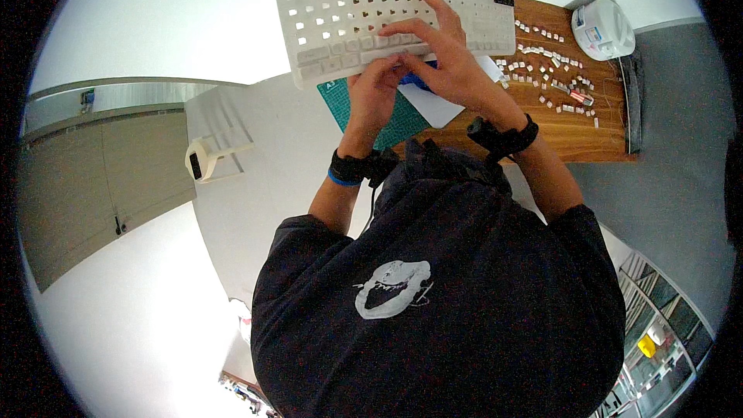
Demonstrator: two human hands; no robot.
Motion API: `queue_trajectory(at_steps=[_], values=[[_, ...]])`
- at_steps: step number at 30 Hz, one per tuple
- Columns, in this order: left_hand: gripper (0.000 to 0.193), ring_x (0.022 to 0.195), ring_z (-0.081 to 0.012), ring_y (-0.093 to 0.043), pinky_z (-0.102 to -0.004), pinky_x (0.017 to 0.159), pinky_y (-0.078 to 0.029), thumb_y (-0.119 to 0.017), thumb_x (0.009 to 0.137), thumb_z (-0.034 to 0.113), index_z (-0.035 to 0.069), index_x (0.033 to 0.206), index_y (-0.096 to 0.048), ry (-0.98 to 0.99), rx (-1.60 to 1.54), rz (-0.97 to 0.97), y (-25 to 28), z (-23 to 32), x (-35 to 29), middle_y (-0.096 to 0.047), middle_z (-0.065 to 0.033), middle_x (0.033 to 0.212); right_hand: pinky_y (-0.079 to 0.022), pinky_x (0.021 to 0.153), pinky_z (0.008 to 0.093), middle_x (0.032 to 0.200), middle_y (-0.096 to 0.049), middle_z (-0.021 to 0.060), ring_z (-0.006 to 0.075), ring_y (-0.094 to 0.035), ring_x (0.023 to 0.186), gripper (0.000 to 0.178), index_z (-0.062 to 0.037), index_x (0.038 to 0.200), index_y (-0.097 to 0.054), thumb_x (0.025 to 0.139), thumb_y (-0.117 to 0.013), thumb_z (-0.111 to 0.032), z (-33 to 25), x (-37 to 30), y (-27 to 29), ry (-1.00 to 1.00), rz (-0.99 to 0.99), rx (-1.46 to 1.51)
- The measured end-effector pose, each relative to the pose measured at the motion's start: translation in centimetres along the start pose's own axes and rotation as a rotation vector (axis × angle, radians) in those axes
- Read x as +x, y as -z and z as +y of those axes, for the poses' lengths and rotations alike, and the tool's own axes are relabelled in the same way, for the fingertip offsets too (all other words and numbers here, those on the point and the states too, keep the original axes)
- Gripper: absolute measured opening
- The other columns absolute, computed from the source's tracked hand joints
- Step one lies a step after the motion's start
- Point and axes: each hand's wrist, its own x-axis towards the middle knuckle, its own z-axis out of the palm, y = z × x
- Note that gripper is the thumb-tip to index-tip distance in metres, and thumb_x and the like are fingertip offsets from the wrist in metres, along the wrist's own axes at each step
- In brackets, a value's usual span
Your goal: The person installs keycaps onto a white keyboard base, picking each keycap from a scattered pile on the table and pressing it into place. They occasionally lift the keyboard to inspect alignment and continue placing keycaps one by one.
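A white keyboard casing is tilted up above the far side of the desk. Empty key openings run through its left and middle part, while keycaps still sit in the rows along its near edge. My left hand is closed at the casing's near edge, its fingertips drawn together there and partly hidden. Over the casing lies my right hand, with index and middle fingers stretched across the key openings and the thumb near the lower edge, gripping it. Something blue shows below my hands, mostly covered.
Loose white keycaps are scattered in rows on the wooden desk. A green cutting mat and a white sheet lie nearer me. A round white appliance stands at the back right. Left on the floor is a cream stool.
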Motion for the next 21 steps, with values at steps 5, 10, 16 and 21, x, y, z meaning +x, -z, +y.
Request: queue_trajectory(at_steps=[5, 10, 16, 21], values=[[0.042, 0.105, -0.0263, -0.067, -0.04, 0.089, -0.058, -0.057, 0.091, -0.003, 0.0, 0.132, -0.052, 0.021, -0.038, -0.021, 0.0, 0.1, 0.1, -0.064, -0.0145, 0.12, -0.019, 0.117, 0.056, 0.158, -0.025, 0.0231, 0.044, -0.023, 0.146, 0.056, -0.0375, 0.136, -0.057, 0.085, -0.068, -0.018, -0.4, -0.3, -0.2, -0.029, 0.019, -0.005], [0.043, 0.106, -0.0271, -0.066, -0.0416, 0.089, -0.058, -0.055, 0.091, -0.002, 0.0, 0.134, -0.051, 0.057, -0.023, -0.003, 0.8, -0.1, 0.3, -0.063, -0.0148, 0.123, -0.02, 0.118, 0.0561, 0.16, -0.024, 0.0183, 0.0426, -0.021, 0.147, 0.049, -0.0338, 0.137, -0.06, 0.091, -0.067, -0.018, -1.0, -0.7, 0.0, 0.01, 0.012, -0.106], [0.042, 0.108, -0.0273, -0.065, -0.0417, 0.088, -0.058, -0.054, 0.093, 0.0, 0.001, 0.135, -0.05, 0.029, -0.001, -0.044, 0.5, 0.2, -0.2, -0.062, -0.0149, 0.125, -0.017, 0.119, 0.0543, 0.161, -0.025, 0.0178, 0.0405, -0.021, 0.148, 0.044, -0.0332, 0.134, -0.063, 0.094, -0.06, -0.015, -1.2, -0.4, 0.1, 0.063, 0.0, -0.124], [0.041, 0.108, -0.0279, -0.066, -0.0417, 0.087, -0.058, -0.054, 0.094, 0.001, 0.001, 0.135, -0.05, 0.025, 0.007, -0.019, -0.4, 0.3, -0.2, -0.063, -0.0152, 0.124, -0.017, 0.117, 0.0578, 0.159, -0.025, 0.0179, 0.0452, -0.021, 0.146, 0.05, -0.035, 0.13, -0.063, 0.087, -0.058, -0.008, -0.9, -0.3, -0.5, 0.057, -0.004, -0.042]])
